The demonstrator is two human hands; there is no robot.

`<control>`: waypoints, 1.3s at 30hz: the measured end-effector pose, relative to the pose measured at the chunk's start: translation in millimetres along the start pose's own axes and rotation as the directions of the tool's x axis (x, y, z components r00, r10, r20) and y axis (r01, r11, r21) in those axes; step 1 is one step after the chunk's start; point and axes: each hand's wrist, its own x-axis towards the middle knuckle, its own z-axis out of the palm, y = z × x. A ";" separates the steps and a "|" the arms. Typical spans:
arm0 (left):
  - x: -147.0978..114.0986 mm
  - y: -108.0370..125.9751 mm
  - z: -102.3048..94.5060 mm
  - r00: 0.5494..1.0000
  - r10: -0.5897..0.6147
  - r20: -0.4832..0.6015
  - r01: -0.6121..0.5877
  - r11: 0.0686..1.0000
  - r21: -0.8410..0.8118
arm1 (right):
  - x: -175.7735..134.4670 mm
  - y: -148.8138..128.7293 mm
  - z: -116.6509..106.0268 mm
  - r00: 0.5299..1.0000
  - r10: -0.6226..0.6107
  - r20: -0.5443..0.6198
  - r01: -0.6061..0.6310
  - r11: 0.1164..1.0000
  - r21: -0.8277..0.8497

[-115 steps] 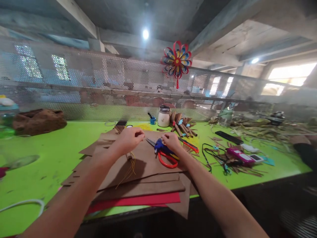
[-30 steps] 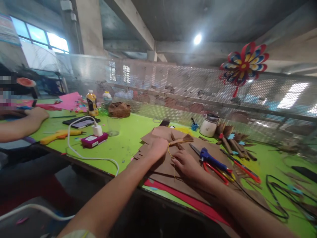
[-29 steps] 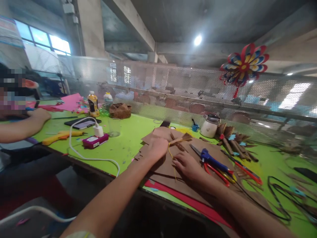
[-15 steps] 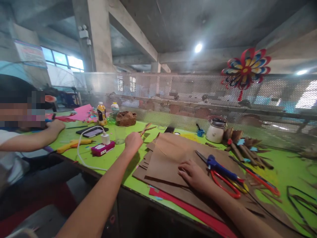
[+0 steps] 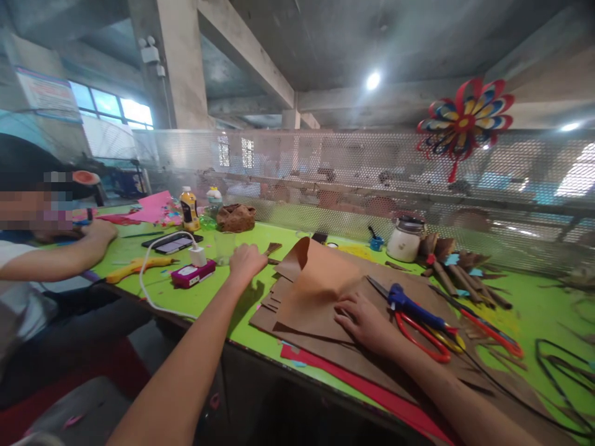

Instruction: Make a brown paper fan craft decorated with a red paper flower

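Observation:
My left hand (image 5: 248, 265) is at the left edge of the paper stack, low over the green table, its fingers curled. Small brown paper pieces (image 5: 273, 249) lie just past its fingertips; whether it grips one is hidden. My right hand (image 5: 365, 319) rests on a brown paper sheet (image 5: 320, 297), fingers loosely bent and apart, holding nothing. The sheet's far left corner curls upward. More brown sheets lie beneath it. To the right of that hand are scissors (image 5: 411, 310) with blue and red handles, lying on the paper.
A purple power socket (image 5: 193, 274), a clear cup (image 5: 225, 246), a phone (image 5: 174, 243) and a yellow glue gun (image 5: 144, 267) stand left. A white jar (image 5: 405, 240) and rolled brown paper pieces (image 5: 460, 275) are at the back right. Another person's arm (image 5: 60, 257) rests at far left.
My left hand has shifted slightly left, and the brown pieces by it sit lower. The top sheet's far left corner has curled up. My right hand stays on the paper.

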 end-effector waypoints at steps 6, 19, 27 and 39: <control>-7.9 66.3 -4.0 0.993 -0.094 -0.069 0.082 0.983 -0.166 | 6.6 -21.2 -8.7 0.998 -0.029 0.054 0.028 1.000 0.009; -109.0 26.4 16.3 0.999 -0.036 -0.008 0.029 0.905 -0.424 | 42.6 -54.3 -9.1 0.909 -0.064 0.411 0.159 0.966 -0.203; -114.5 8.4 20.8 0.994 -0.105 0.011 0.090 0.790 -0.606 | 47.7 -47.5 -19.4 0.967 0.144 0.211 -0.088 0.964 -0.251; -144.0 9.3 -12.4 0.909 0.351 0.224 -0.298 0.924 -0.239 | 38.5 -30.3 -20.7 0.970 0.241 0.044 -0.233 0.964 -0.130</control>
